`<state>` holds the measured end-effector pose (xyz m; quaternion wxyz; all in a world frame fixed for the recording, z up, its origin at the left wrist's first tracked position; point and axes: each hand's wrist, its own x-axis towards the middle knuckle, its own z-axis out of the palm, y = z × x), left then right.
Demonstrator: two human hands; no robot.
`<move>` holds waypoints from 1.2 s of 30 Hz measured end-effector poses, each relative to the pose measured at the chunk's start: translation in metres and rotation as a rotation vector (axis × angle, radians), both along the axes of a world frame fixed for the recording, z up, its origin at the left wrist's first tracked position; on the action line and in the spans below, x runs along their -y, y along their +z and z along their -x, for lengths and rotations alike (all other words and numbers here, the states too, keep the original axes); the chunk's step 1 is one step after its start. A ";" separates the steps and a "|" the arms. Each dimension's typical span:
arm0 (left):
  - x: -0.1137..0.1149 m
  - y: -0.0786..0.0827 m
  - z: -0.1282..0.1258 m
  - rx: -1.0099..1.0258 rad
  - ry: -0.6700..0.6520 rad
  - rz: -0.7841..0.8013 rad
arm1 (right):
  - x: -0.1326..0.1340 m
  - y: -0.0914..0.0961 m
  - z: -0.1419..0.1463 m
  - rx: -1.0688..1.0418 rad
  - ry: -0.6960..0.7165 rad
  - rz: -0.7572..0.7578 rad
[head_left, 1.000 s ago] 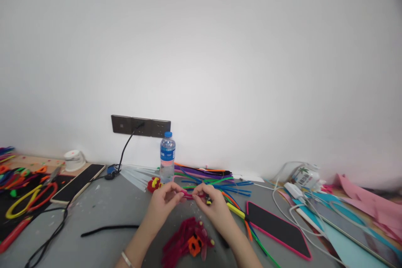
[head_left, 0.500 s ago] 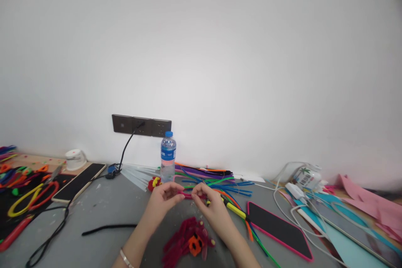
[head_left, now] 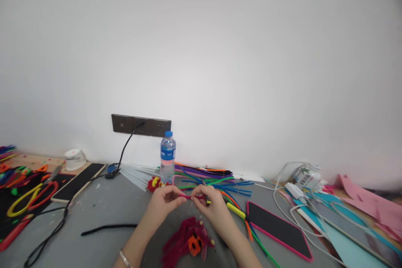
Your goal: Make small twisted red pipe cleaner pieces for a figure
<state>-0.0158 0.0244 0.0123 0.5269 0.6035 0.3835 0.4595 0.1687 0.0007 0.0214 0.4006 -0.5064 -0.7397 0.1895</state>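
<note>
My left hand (head_left: 163, 204) and my right hand (head_left: 212, 208) meet over the grey table (head_left: 103, 207), each pinching one end of a short red pipe cleaner (head_left: 189, 196). Both hands have their fingers closed on it. Just below them lies a dark red pipe-cleaner figure (head_left: 185, 241) with orange and yellow parts. A small red and yellow piece (head_left: 154, 183) sits beyond my left hand, near a water bottle (head_left: 167, 157).
Loose coloured pipe cleaners (head_left: 213, 180) fan out behind my hands. A black pipe cleaner (head_left: 108, 228) lies to the left. A pink-edged phone (head_left: 277, 228) lies right, another phone (head_left: 78, 181) left. White cables (head_left: 301, 205), coloured paper (head_left: 367, 205), a wall socket (head_left: 140, 125) and its cable are around.
My hands stay close together on the red pipe cleaner, with only small finger movements working it. Nothing else on the table has moved.
</note>
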 end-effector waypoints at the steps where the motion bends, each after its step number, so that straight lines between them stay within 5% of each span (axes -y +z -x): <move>1: 0.000 0.000 0.000 0.002 0.000 -0.003 | 0.001 0.001 0.000 0.000 0.004 0.001; 13: 0.003 0.001 0.001 0.038 -0.053 -0.022 | 0.001 0.000 -0.005 -0.098 0.099 0.046; 27: 0.016 0.007 -0.005 0.376 -0.277 0.260 | 0.008 0.013 0.002 -0.396 0.311 0.025; 36: 0.019 0.010 -0.008 0.328 -0.281 0.342 | 0.009 0.012 -0.001 -0.453 0.362 0.173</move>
